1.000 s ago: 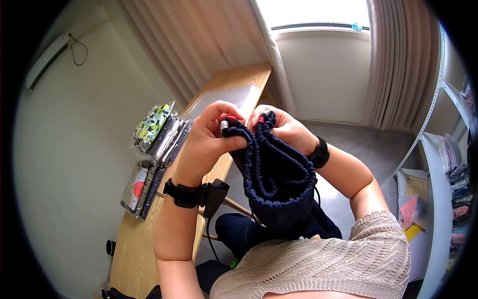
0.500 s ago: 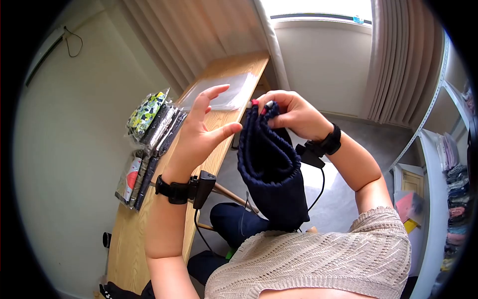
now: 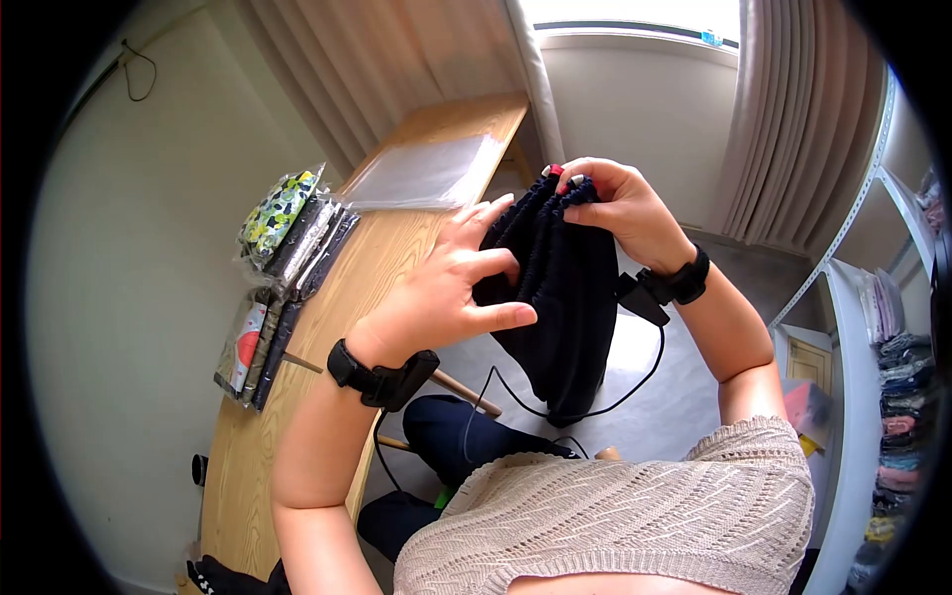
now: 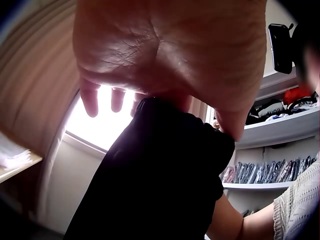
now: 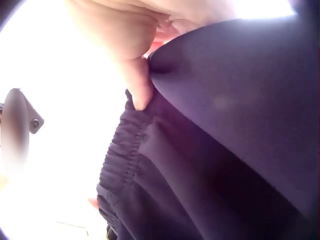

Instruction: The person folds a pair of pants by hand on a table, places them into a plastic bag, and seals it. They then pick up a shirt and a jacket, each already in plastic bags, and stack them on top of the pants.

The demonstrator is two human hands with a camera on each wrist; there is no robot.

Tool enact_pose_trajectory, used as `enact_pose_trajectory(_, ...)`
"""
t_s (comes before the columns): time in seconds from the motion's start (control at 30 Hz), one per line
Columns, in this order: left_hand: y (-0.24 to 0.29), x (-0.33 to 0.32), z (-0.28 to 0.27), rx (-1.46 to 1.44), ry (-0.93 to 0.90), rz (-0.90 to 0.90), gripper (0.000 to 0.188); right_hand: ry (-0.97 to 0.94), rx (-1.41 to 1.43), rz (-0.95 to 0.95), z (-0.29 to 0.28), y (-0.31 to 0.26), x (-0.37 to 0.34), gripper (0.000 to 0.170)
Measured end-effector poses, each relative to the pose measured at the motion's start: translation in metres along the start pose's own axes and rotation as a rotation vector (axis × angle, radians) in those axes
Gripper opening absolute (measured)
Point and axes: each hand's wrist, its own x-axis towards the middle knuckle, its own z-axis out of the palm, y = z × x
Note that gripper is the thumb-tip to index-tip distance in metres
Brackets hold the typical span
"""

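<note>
A dark navy garment [image 3: 570,307] with a gathered elastic waistband hangs in front of the person. The right hand [image 3: 633,206] pinches the folded waistband at its upper end, where small white and red labels [image 3: 555,173] show. In the right wrist view the thumb presses against the ruched waistband [image 5: 119,155]. The left hand [image 3: 441,283] is spread at the garment's left side, thumb and fingers apart and partly overlapping the waistband. From the left wrist, the palm [image 4: 170,45] faces down over the dark fabric [image 4: 150,175], which hides some of the fingers.
A wooden table [image 3: 382,263] runs along the left, bearing clear plastic bags [image 3: 426,174] and a stack of bagged folded clothes [image 3: 297,243]. Shelves [image 3: 843,307] with packed garments stand at the right. A cable [image 3: 526,405] loops below the garment from the right wrist camera.
The left hand released the waistband, swung away to the left, then came back to the garment with fingers spread. The right hand kept its pinch and moved up and right with the garment.
</note>
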Motion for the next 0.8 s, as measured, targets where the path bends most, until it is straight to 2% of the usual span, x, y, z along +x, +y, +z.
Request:
enact_pose_trajectory(0.03,0.001,0.001,0.0,0.018,0.0,0.046,0.046,0.002,0.001,0.001,-0.001,0.001,0.0,0.026)
enact_pose_trajectory(0.17,-0.003,-0.002,0.003,0.048,0.011,0.032,0.037,0.039,-0.001,0.023,-0.008,0.007,-0.002,0.025)
enact_pose_trajectory(0.23,-0.014,-0.003,0.002,-0.153,-0.033,-0.198,0.027,0.018,-0.024,0.047,-0.009,0.008,-0.004,0.023)
enact_pose_trajectory(0.27,-0.011,-0.002,-0.005,-0.222,-0.051,-0.202,0.018,-0.003,-0.114,0.041,-0.007,0.006,-0.006,0.023)
enact_pose_trajectory(0.3,-0.013,-0.001,-0.009,-0.344,-0.074,-0.277,0.015,-0.022,-0.203,0.034,-0.005,0.004,-0.008,0.022)
enact_pose_trajectory(0.33,-0.015,0.0,-0.014,-0.317,-0.093,-0.355,0.016,-0.014,-0.199,0.04,-0.003,0.004,-0.009,0.022)
enact_pose_trajectory(0.37,-0.017,0.001,-0.017,-0.289,-0.113,-0.432,0.018,-0.019,-0.173,0.04,0.0,0.005,-0.009,0.023)
enact_pose_trajectory(0.4,-0.019,0.001,-0.018,-0.217,-0.091,-0.433,0.032,-0.023,-0.146,0.04,0.004,0.006,-0.009,0.025)
enact_pose_trajectory(0.43,-0.029,-0.001,-0.008,-0.349,-0.027,-0.379,0.054,-0.014,-0.14,0.047,0.007,0.006,-0.009,0.025)
enact_pose_trajectory(0.5,-0.022,0.003,-0.011,-0.282,-0.146,-0.348,0.07,-0.073,-0.201,-0.004,0.016,0.008,-0.009,0.029)
enact_pose_trajectory(0.53,-0.018,0.005,-0.009,-0.285,-0.162,-0.35,0.07,-0.076,-0.239,-0.008,0.019,0.011,-0.01,0.031)
enact_pose_trajectory(0.6,-0.009,0.009,0.0,-0.221,-0.088,-0.242,0.076,-0.059,-0.289,-0.058,0.029,0.013,-0.011,0.031)
enact_pose_trajectory(0.63,-0.009,0.01,0.005,-0.23,-0.114,-0.242,0.076,-0.044,-0.305,-0.067,0.033,0.016,-0.011,0.031)
enact_pose_trajectory(0.7,-0.014,0.013,0.016,-0.247,-0.008,-0.339,0.077,-0.01,-0.362,-0.108,0.04,0.02,-0.01,0.03)
enact_pose_trajectory(0.77,-0.012,0.018,0.019,-0.366,-0.043,-0.453,0.049,0.019,-0.357,-0.124,0.038,0.028,-0.008,0.03)
enact_pose_trajectory(0.8,-0.013,0.02,0.021,-0.432,-0.037,-0.474,0.044,0.021,-0.341,-0.152,0.037,0.034,-0.007,0.03)
